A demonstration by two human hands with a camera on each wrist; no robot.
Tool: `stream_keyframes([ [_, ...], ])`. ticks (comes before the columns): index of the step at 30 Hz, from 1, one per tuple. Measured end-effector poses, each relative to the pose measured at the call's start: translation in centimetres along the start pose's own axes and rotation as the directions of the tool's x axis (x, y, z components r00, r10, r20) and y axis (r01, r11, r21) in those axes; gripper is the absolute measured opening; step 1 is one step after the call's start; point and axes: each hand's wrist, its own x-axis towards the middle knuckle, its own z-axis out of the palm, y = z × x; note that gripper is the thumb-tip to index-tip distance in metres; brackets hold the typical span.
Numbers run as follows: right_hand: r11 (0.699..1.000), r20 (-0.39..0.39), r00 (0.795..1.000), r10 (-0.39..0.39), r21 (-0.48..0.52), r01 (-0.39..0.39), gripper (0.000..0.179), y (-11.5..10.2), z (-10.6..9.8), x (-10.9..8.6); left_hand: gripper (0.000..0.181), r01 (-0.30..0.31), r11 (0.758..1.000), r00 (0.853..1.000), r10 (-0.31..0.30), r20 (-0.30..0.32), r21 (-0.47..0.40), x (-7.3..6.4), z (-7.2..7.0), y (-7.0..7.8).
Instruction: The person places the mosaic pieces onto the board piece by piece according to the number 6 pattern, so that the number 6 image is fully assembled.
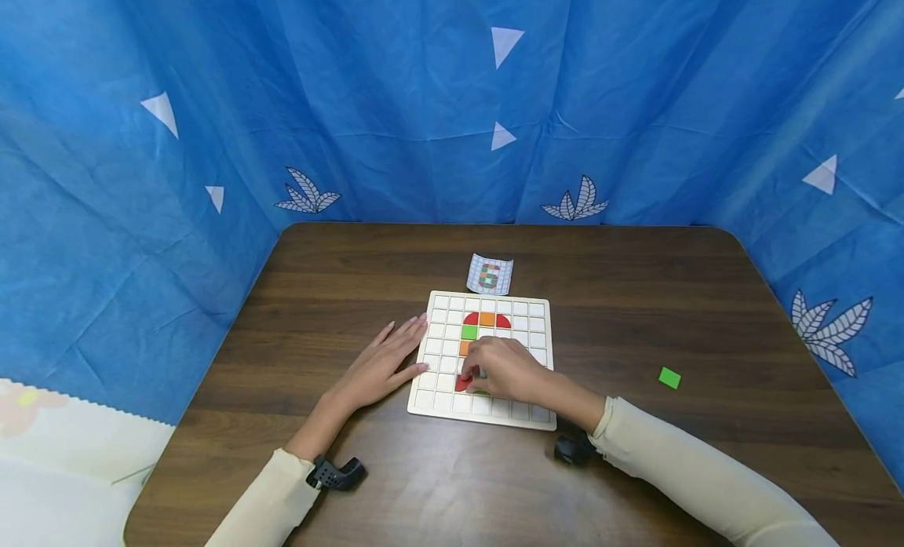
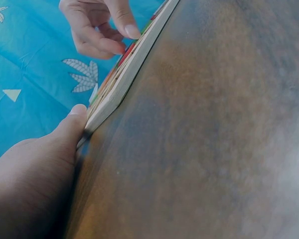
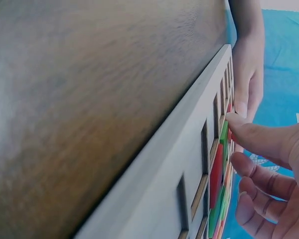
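A white gridded puzzle board [image 1: 443, 403] lies on the table. My left hand [image 1: 384, 364] rests flat beside its left edge, with fingers straight and fingertips and thumb touching that edge. My right hand [image 1: 510, 369] reaches over the board and pinches a red quarter-round tile [image 1: 461, 384] at a lower-left cell of the pattern. In the right wrist view the thumb partly covers that contact. Above it sit an orange square tile [image 1: 464, 348], a green square tile [image 1: 469, 332] and two red quarter-round tiles [image 1: 504, 321] flanking another orange tile [image 1: 487, 319]. My right hand hides some of the pattern.
A small printed card [image 1: 490, 275] with a coloured 6 on a grid lies just behind the board. One loose green square tile [image 1: 669, 377] is on the brown table [image 1: 607, 296] to the right. A blue curtain [image 1: 395, 100] hangs beyond the table's back edge.
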Motion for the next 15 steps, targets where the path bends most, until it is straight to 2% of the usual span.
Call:
stream_keyframes([
  [4, 0.999, -0.010, 1.000, 0.029, 0.015, -0.029, 0.012, 0.2, -0.3, -0.1, 0.076, 0.005, 1.000, 1.000, -0.005, 0.009, -0.002, 0.1, 0.0, 0.0],
  [10, 0.990, -0.056, 0.992, 0.113, 0.086, -0.108, 0.009, 1.0, -1.3, -0.4, 0.076, 0.007, 1.000, 1.000, -0.007, 0.003, -0.009, 0.1, -0.1, 0.0],
  [15, 0.989, -0.070, 0.991, 0.112, 0.103, -0.105, 0.010, 1.3, -1.6, -0.6, 0.077, 0.010, 1.000, 1.000, -0.010, 0.000, -0.007, 0.0, 0.1, 0.0],
])
